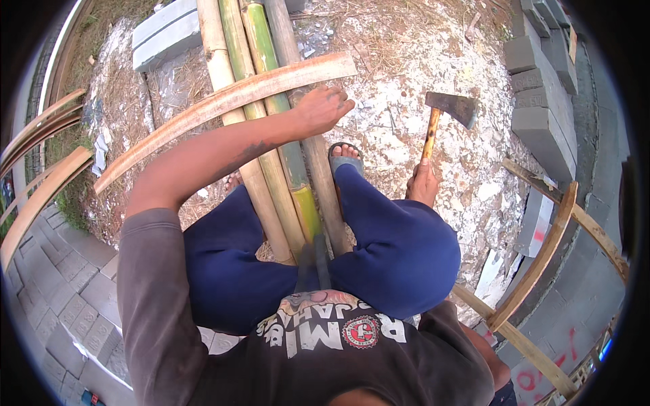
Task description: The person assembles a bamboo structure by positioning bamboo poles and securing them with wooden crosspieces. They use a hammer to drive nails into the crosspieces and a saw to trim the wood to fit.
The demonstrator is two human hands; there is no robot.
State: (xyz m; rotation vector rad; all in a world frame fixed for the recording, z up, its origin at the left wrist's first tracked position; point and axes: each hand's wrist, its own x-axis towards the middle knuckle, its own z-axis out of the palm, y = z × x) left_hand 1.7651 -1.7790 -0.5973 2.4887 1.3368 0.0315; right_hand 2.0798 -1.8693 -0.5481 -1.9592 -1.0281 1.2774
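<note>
My right hand (423,184) is wrapped round the lower end of the wooden handle of an axe (431,132). The axe's dark metal head points away from me, over the pale, littered ground. My left arm reaches across several long poles, and my left hand (323,110) is curled closed above them. What its fingers hold, if anything, is hidden. Just beyond that hand a wooden plank (203,111) lies crosswise over the poles. Among these are a green bamboo pole (261,34), a yellowish bamboo pole (215,44) and a greyish pole (315,162), running lengthwise between my legs.
Grey blocks (166,40) lie at the far left, and more grey blocks (545,115) are stacked on the right. Wooden strips (51,196) stick in at the left edge. A wooden frame (542,264) stands at the lower right. Block paving (68,291) spreads at the lower left.
</note>
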